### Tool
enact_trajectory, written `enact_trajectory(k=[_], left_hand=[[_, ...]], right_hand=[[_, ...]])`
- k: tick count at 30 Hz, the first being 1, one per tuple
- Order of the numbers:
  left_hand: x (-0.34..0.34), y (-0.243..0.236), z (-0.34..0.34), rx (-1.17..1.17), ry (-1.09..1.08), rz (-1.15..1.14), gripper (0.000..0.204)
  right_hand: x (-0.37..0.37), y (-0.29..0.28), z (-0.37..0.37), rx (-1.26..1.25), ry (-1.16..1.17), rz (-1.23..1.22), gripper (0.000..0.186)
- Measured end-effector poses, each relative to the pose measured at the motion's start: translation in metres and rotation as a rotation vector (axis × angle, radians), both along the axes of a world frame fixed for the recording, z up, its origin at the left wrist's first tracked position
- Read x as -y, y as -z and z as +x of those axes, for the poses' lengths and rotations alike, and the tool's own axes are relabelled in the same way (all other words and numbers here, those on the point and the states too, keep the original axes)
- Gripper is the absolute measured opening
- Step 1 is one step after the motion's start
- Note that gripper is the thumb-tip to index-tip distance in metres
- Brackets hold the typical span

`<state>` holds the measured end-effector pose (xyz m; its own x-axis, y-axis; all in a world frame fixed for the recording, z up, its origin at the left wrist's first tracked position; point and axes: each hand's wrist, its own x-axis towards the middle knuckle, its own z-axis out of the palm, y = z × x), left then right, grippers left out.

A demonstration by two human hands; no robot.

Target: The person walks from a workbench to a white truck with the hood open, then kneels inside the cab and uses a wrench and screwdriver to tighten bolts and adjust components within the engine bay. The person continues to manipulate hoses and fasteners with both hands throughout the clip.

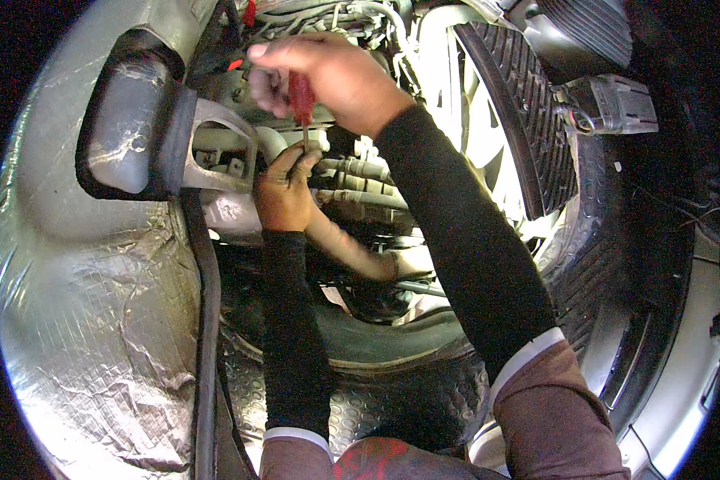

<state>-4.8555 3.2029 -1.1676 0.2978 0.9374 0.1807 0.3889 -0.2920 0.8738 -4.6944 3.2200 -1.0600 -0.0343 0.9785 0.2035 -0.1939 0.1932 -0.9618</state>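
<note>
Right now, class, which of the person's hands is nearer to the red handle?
Right: the right hand holds the red handle. The left hand is lower in the picture, fingertips by the thin shaft.

The right hand [336, 84] sits beyond the left hand [284, 200]; a screwdriver [301, 102] in it reaches back to the left hand's fingers. Just right of those fingers I see pipes [360, 196]. A bracket [222, 181] stands left of the left hand, joining a boxy mount [128, 132] farther left. Nearer the worker lies a foil-lined panel [112, 336]. A ribbed pad [528, 120] is well to the right, with a plug housing [620, 106] beside it.
</note>
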Motion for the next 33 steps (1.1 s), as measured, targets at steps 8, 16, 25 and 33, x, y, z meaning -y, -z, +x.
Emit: enact_trajectory(k=[8, 16, 25, 33], left_hand=[[0.009, -0.004, 0.003, -0.101, -0.056, 0.031, 0.019], [0.009, 0.008, -0.002, -0.24, -0.067, 0.054, 0.017], [0.017, 0.003, 0.018, -0.21, -0.129, 0.136, 0.019], [0.012, 0.024, 0.006, -0.614, -0.3, 0.445, 0.04]], right_hand=[[0.024, 0.0, -0.031, -0.211, 0.703, -0.011, 0.037], [0.035, -0.001, -0.041, -0.178, 1.007, -0.011, 0.042], [0.039, 0.014, -0.016, -0.252, 0.556, 0.029, 0.039], [0.011, 0.02, 0.027, -0.477, -0.44, 0.087, 0.038]])
